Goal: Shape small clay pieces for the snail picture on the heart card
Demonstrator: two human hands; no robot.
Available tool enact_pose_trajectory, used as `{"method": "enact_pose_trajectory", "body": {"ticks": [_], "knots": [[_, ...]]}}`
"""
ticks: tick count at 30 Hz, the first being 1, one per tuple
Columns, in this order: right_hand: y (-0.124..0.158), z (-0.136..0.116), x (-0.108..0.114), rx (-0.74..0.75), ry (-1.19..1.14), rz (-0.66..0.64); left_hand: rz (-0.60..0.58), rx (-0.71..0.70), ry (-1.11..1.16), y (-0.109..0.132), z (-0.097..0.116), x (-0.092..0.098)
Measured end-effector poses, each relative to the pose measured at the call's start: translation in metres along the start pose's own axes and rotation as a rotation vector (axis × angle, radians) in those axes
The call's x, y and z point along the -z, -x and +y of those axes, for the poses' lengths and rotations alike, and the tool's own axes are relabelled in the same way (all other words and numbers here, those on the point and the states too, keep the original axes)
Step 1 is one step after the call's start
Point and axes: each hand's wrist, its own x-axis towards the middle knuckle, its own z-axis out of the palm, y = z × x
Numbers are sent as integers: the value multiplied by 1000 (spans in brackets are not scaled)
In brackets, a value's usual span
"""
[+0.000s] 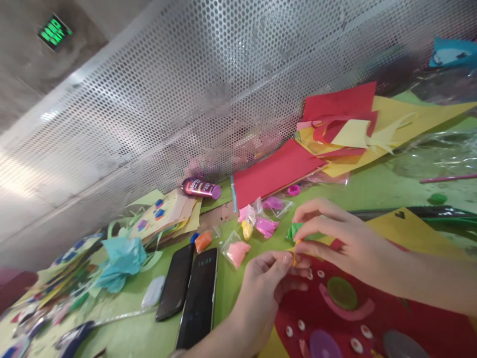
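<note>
My left hand (pixel 263 281) and my right hand (pixel 341 238) meet over the upper left of a red sheet (pixel 421 308). Between their pinched fingertips is a small piece of yellow clay (pixel 295 257), mostly hidden by the fingers. A lump of green clay (pixel 293 230) lies just behind my right fingers. The red sheet bears a green disc (pixel 342 292) with a pink arc (pixel 348 307), a purple disc (pixel 323 344), a grey disc (pixel 404 344) and several small white eye pieces (pixel 357 345). Yellow paper (pixel 421 233) shows around its edge.
Small bags of pink clay (pixel 238 252) and other colours lie beyond my left hand. Two phones (pixel 199 298) and a white case (pixel 153 292) lie left. A purple tube (pixel 201 188), red paper (pixel 278 171) and paper scraps line the perforated metal panel (pixel 179 99). Scissors (pixel 76 338) lie lower left.
</note>
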Motion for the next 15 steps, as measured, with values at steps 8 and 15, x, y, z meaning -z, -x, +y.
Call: {"method": "enact_pose_trajectory", "body": {"ticks": [8,15], "knots": [[4,-3,-7,67,-23,-99,-43,3,30,1,1,-3],[4,0,-7,119,-48,-83,-86,14,58,3,0,-3]]}}
